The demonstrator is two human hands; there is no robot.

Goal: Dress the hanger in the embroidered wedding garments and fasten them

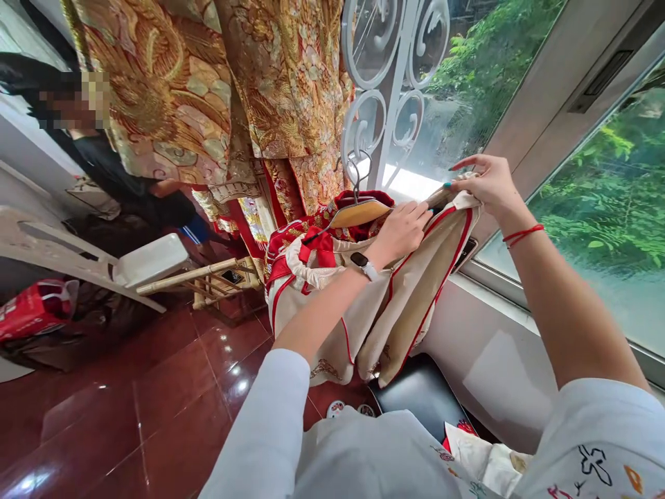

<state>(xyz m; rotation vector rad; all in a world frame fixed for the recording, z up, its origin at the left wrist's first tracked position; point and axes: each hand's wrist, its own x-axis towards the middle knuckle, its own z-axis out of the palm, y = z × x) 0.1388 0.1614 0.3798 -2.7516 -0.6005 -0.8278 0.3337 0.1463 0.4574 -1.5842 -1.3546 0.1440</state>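
Note:
A cream garment (332,333) with red piping, perhaps a skirt, hangs in folds in front of me beside a red embroidered garment (288,239). My left hand (402,232), with a white-strapped watch at its wrist, is closed on the cream garment's gathered upper edge. To the right, my right hand (485,184) pinches that same edge between thumb and fingers and holds it stretched towards the window. A red string circles this wrist. Left of my left hand is a wooden-looking hanger (361,212) with a metal hook, its shoulders partly covered by cloth.
Gold embroidered garments (171,90) hang behind, next to a white scrollwork metal grille (397,76). A window frame (524,132) borders the right. Below stands a black seat (426,395). At left are a bamboo rack (208,281), a white chair (150,260) and a person in black (109,163).

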